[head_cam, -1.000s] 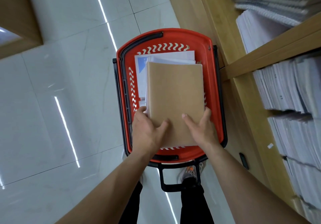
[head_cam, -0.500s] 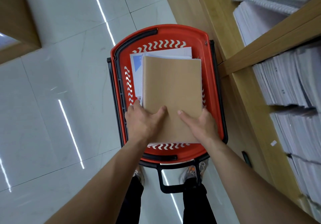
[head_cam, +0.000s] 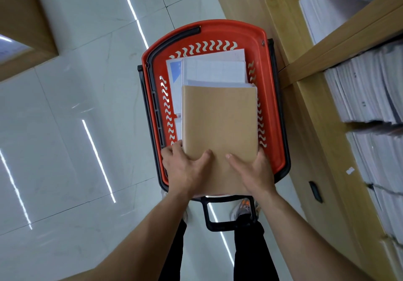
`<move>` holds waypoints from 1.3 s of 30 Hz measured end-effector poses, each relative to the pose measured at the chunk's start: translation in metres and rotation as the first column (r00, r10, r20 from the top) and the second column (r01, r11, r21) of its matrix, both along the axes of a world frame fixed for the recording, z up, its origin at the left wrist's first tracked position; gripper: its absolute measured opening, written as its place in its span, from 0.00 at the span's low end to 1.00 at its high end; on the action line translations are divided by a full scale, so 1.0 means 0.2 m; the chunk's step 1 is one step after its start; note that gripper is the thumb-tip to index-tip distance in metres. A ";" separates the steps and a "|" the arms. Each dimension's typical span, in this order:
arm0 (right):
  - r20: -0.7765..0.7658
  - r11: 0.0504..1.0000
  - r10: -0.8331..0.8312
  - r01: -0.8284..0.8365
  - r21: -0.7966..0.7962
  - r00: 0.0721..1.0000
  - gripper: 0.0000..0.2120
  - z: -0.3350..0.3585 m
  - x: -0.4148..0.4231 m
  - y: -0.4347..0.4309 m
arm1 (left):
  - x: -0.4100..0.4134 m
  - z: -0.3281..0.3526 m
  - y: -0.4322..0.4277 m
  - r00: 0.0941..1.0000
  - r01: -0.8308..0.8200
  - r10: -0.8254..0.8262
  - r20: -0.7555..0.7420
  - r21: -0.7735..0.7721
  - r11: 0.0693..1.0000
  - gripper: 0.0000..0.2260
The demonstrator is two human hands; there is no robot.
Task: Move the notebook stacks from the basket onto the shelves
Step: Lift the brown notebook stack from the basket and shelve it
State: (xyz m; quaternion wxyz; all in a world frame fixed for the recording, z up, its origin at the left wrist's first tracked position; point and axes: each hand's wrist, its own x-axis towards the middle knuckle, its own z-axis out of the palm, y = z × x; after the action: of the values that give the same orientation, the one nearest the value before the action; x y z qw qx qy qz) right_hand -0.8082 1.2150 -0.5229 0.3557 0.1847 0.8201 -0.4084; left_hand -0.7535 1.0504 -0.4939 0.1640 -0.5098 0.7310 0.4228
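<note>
A red basket [head_cam: 237, 30] stands on the floor in front of me. Above it I hold a stack of notebooks with a brown cover [head_cam: 219, 125] on top. My left hand [head_cam: 185, 168] grips the stack's near left corner, thumb on the cover and fingers underneath. My right hand [head_cam: 253, 171] grips the near right corner the same way. More notebooks [head_cam: 213, 70] with white and blue covers lie in the basket beneath. Wooden shelves [head_cam: 340, 40] on the right carry rows of white notebooks [head_cam: 366, 93].
The basket's black handle [head_cam: 218, 217] points toward my feet. The shelf unit's wooden side [head_cam: 316, 132] runs close along the basket's right. Another wooden unit [head_cam: 24, 25] stands at the far left. Glossy white floor tiles [head_cam: 76, 128] spread to the left.
Both hands have drawn the brown-covered stack toward me and lifted it. The white and blue notebooks underneath now show at the basket's far end.
</note>
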 end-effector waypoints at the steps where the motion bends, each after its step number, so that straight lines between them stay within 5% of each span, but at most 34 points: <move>1: 0.003 1.000 -0.014 0.014 -0.016 1.000 0.39 -0.01 0.00 0.00 | -0.01 0.00 0.00 1.000 -0.004 0.004 -0.018 0.015 1.000 0.35; 8: 0.065 0.990 -0.050 0.058 -0.129 0.997 0.38 -0.01 -0.10 0.01 | -0.04 -0.03 -0.01 0.996 0.040 -0.041 -0.081 -0.013 0.999 0.42; 18: -0.082 0.977 -0.104 0.087 -0.193 0.991 0.30 0.27 -0.05 -0.02 | -0.03 0.24 -0.04 0.987 0.101 -0.098 -0.127 0.014 0.995 0.25; 28: -0.171 0.976 -0.203 0.186 -0.110 0.964 0.28 1.06 0.08 0.01 | 0.01 0.98 -0.07 0.923 0.281 -0.266 -0.279 0.015 0.959 0.24; 39: -0.382 0.879 -0.462 0.470 -0.078 0.801 0.22 1.97 0.23 0.35 | -0.18 1.86 0.22 0.695 0.625 -0.588 -0.414 -0.056 0.779 0.33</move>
State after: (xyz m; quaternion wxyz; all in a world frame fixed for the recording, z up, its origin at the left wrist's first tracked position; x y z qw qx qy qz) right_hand -0.7620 1.2852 -0.1281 0.0725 0.2989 0.8076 -0.5032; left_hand -0.7888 1.0948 -0.1216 0.1601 -0.1323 0.8558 0.4739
